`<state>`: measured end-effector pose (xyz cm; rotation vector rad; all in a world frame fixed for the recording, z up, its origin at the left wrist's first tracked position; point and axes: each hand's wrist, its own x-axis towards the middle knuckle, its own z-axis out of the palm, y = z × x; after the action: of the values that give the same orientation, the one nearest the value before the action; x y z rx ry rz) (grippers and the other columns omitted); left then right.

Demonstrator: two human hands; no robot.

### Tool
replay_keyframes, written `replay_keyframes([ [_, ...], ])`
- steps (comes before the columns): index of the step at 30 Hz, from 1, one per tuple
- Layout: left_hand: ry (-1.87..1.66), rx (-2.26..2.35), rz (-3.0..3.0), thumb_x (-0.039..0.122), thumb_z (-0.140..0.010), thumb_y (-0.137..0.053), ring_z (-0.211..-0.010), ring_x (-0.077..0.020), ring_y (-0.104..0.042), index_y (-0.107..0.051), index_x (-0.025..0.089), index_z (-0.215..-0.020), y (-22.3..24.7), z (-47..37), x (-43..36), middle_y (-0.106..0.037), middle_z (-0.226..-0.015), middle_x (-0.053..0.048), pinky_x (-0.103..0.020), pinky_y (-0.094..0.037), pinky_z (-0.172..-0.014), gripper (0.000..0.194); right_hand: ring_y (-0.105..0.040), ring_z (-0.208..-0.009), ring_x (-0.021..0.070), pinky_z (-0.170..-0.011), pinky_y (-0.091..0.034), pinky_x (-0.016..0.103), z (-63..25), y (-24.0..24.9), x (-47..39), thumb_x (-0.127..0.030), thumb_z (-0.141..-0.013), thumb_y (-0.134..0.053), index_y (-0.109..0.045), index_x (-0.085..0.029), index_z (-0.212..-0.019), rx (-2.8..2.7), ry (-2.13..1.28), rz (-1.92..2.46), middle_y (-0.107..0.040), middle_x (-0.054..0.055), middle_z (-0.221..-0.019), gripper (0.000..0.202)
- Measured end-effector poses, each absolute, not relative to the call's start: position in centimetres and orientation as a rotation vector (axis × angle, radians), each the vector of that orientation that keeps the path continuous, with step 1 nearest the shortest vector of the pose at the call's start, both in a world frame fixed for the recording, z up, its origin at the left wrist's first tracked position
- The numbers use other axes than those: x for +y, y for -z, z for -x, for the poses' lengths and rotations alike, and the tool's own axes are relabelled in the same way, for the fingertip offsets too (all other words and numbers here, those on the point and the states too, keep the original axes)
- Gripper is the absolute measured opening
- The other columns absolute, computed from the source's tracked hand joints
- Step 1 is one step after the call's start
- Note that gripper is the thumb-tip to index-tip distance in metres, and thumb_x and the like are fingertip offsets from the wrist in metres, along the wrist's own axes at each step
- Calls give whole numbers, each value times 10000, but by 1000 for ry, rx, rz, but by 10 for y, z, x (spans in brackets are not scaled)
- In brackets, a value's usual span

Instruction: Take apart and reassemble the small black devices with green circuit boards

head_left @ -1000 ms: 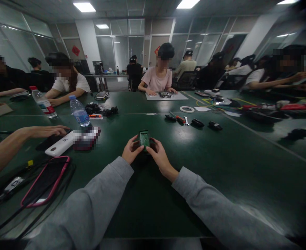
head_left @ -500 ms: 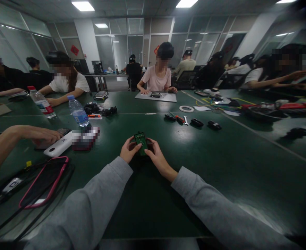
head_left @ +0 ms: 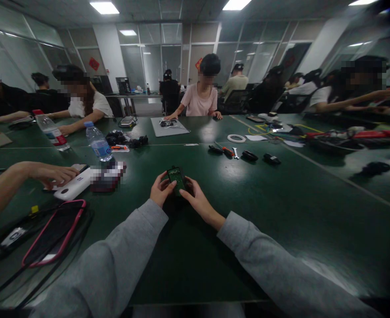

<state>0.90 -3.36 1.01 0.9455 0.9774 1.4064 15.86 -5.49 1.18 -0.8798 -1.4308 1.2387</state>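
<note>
Between my two hands is a small green circuit board [head_left: 177, 176] in a dark frame or casing, tilted up toward me above the green table [head_left: 281, 207]. My left hand [head_left: 162, 190] grips its left side, with the thumb on the board's face. On the other side my right hand [head_left: 197, 196] holds the right and lower edge, its thumb near the lower face. The fingers behind the board are mostly hidden. Beyond my hands lie a screwdriver [head_left: 227, 151], a wrench [head_left: 236, 153] and dark handheld pieces [head_left: 250, 155].
To the left are a pink-edged phone case [head_left: 55, 234] with cables, a white device [head_left: 74, 183] under a co-worker's hand [head_left: 54, 174], and a water bottle [head_left: 98, 142]. A roll of white tape [head_left: 236, 138] lies farther back. Across the table a person handles a grey mat [head_left: 170, 128].
The board in my hands has shifted slightly left and tilted, and its face looks darker. Across the table, the person's grey mat has slid to the left.
</note>
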Motion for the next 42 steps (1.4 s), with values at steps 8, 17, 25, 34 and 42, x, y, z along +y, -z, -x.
replay_keyframes([
  [8, -1387, 889, -770, 303, -628, -764, -816, -154, -634, -485, 249, -1204, -13, -10, -36, -629, -984, -54, -273, -524, -685, 642, -476, -1158, 181, -1004, -413, 368, -161, -21, -62, -473, -884, -504, -316, -254, -1349, -1407, -1327, 821, -486, 61, -1242, 548],
  [17, -1313, 826, -795, 272, -656, -739, -887, -180, -636, -525, 201, -1225, -13, -13, -35, -652, -1042, -80, -333, -493, -837, 612, -534, -1059, 183, -950, -455, 352, -159, -14, -59, -444, -831, -595, -228, -247, -1346, -1391, -1302, 829, -497, 79, -1176, 662],
  [25, -1322, 846, -862, 369, -716, -687, -1011, -219, -609, -490, 195, -1292, -9, -16, -36, -652, -1093, -96, -391, -431, -952, 633, -563, -982, 201, -873, -481, 362, -157, -14, -59, -432, -759, -680, -224, -235, -1248, -1360, -1213, 897, -512, 74, -1074, 697],
  [34, -1342, 895, -929, 371, -724, -679, -1076, -228, -583, -452, 222, -1329, -6, -16, -34, -631, -1151, -96, -404, -403, -996, 663, -555, -975, 199, -846, -483, 346, -158, -10, -55, -418, -756, -686, -275, -248, -1224, -1374, -1208, 893, -505, 59, -1052, 645],
  [42, -1336, 892, -851, 340, -725, -683, -1068, -228, -592, -465, 213, -1321, -11, -17, -37, -641, -1138, -98, -389, -419, -987, 647, -557, -946, 193, -830, -480, 343, -158, -12, -56, -414, -747, -692, -286, -247, -1212, -1373, -1226, 882, -507, 49, -1022, 640],
])
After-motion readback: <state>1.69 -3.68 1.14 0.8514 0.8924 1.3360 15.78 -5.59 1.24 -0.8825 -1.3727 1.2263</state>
